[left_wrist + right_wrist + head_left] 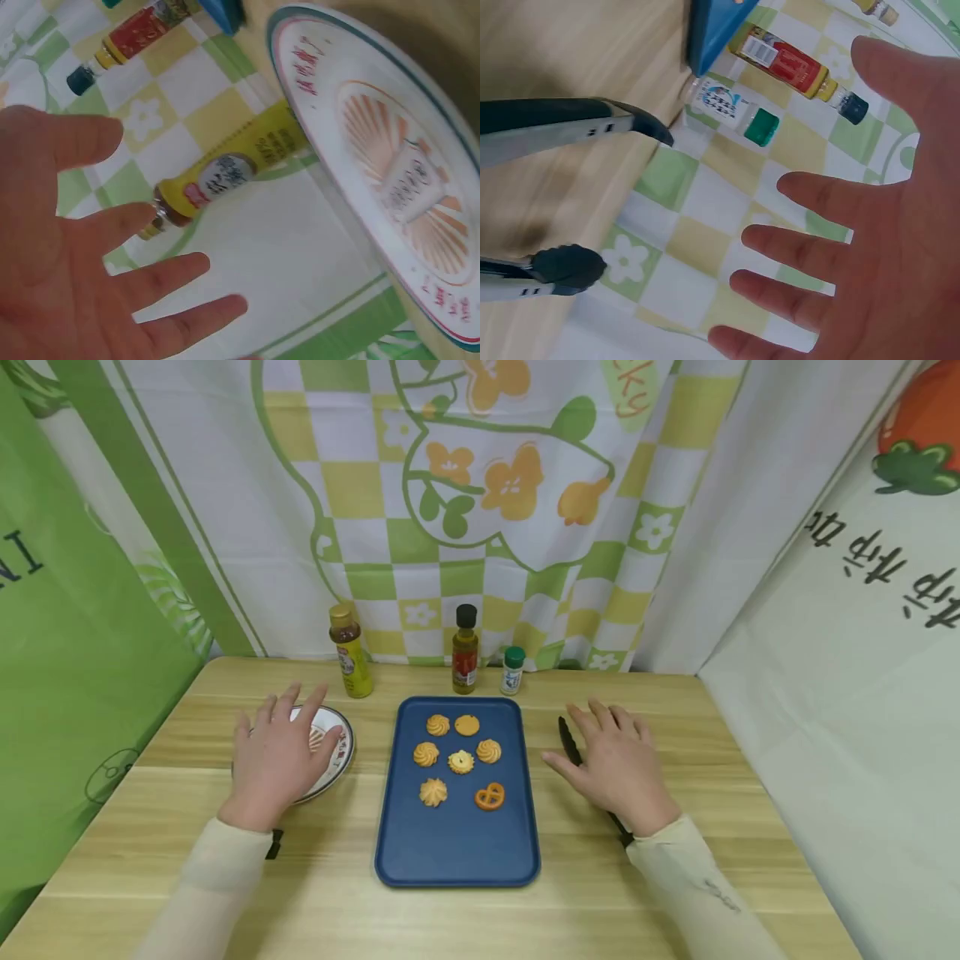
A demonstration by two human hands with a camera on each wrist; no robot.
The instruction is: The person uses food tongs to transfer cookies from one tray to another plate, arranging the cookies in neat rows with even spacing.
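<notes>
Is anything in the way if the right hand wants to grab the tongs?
Nothing visible is. The right hand is over the tongs, empty, and the right wrist view shows only a gap between them. The tray lies off to the left, not between them.

A round white plate [319,112] is lying face up on the wood-grain table [697,760], beneath the left hand [279,760], which is partly hiding it from above. Green is edging its rim, red characters are marking its border, and an orange-brown fan pattern is filling its centre. Black-tipped tongs [570,741] are lying lengthwise beneath the right hand [618,767], their two arms standing apart, scalloped tips pointing away from the person.
</notes>
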